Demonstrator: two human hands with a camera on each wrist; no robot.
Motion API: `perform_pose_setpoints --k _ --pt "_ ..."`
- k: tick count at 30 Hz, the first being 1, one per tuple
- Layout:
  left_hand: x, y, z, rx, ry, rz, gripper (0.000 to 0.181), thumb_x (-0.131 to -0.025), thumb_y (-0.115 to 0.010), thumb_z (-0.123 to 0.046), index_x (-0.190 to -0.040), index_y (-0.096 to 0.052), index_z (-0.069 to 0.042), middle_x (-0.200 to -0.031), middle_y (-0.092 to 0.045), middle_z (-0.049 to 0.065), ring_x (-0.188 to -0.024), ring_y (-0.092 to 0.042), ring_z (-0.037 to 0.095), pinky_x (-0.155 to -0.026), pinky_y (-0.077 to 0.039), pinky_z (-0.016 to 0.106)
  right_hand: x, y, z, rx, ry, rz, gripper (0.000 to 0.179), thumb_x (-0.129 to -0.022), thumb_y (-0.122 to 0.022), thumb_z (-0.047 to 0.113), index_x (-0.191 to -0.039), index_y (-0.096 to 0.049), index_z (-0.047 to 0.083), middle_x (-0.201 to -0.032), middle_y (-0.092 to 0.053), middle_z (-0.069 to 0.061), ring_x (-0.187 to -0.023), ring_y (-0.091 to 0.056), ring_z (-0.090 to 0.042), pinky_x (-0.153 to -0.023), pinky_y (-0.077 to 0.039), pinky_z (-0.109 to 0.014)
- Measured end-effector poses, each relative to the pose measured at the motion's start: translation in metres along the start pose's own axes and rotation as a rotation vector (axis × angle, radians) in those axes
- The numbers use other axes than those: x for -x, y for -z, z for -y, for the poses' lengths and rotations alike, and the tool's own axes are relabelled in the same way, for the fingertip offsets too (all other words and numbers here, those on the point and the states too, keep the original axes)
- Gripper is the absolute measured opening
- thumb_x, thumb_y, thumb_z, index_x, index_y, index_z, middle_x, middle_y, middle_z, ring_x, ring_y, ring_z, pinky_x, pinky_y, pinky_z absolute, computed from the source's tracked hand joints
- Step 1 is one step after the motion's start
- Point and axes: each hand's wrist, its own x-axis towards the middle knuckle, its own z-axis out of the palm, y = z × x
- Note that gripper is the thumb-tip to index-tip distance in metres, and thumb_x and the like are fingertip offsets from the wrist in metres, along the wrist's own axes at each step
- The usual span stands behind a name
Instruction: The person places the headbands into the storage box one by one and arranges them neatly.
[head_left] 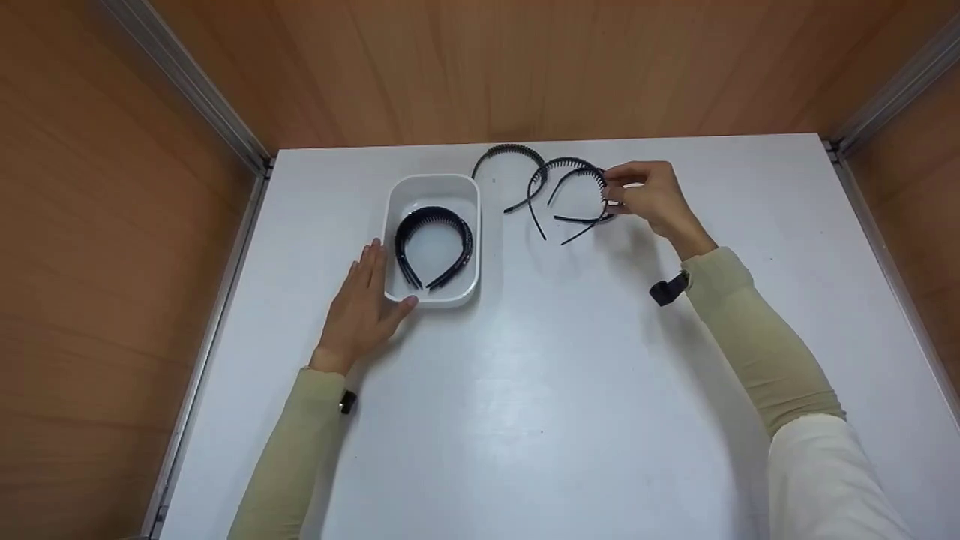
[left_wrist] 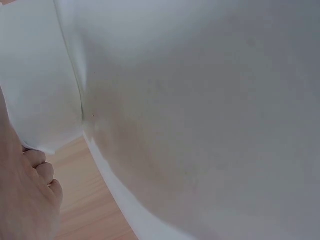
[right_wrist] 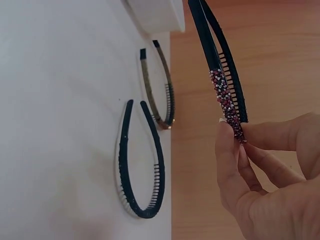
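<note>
My right hand (head_left: pixel 654 196) pinches a black headband (right_wrist: pixel 227 97) between thumb and fingertips, gripping it at a band of pink, white and dark beads. It is raised, its two ends pointing away from the hand in the right wrist view. Below it on the table lie a dark toothed headband (right_wrist: pixel 123 155) with pale beading along its outside and a brownish one (right_wrist: pixel 146 82) with dark tips. My left hand (head_left: pixel 358 307) rests against the white tub (head_left: pixel 433 302), fingers straight along its left side and thumb at the near rim. Several dark headbands (head_left: pixel 405 234) lie stacked inside the tub.
The white table (head_left: pixel 495 420) has brown wood-look panels (head_left: pixel 480 67) at the back and sides, with metal rails (head_left: pixel 217 97) along the corners. The loose headbands lie near the table's back edge, right of the tub.
</note>
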Motion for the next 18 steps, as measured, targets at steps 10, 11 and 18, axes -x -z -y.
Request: perform_pose_setpoints --k 10,11,18 --pt "0.0 0.001 0.001 0.013 -0.021 -0.003 0.1 -0.105 -0.058 -0.06 -0.171 -0.01 -0.001 -0.179 -0.012 0.017 -0.167 -0.011 0.032 -0.138 -0.011 0.045 -0.005 -0.029 0.007 -0.038 0.006 0.035 0.033 -0.096 -0.075 -0.003 -0.129 -0.072 -0.004 -0.121 -0.065 -0.012 -0.096 -0.076 -0.017 -0.097 -0.064 -0.043" --pt "0.0 0.001 0.001 0.014 -0.022 -0.004 0.1 -0.105 -0.057 -0.06 -0.171 -0.01 -0.001 -0.179 -0.012 0.017 -0.167 -0.011 0.032 -0.138 -0.011 0.045 -0.005 -0.033 0.008 -0.038 0.006 0.038 0.033 -0.096 -0.075 -0.003 -0.129 -0.072 -0.004 -0.121 -0.065 -0.011 -0.097 -0.076 -0.017 -0.096 -0.065 -0.042" --pt "-0.001 -0.002 0.001 0.024 -0.024 -0.021 0.101 -0.104 -0.056 -0.064 -0.171 -0.013 -0.002 -0.179 -0.014 0.016 -0.167 -0.014 0.034 -0.138 -0.013 0.046 -0.006 -0.054 0.012 -0.009 0.014 0.062 0.032 -0.096 -0.075 -0.003 -0.128 -0.073 -0.002 -0.12 -0.065 -0.011 -0.099 -0.073 -0.017 -0.093 -0.066 -0.038"
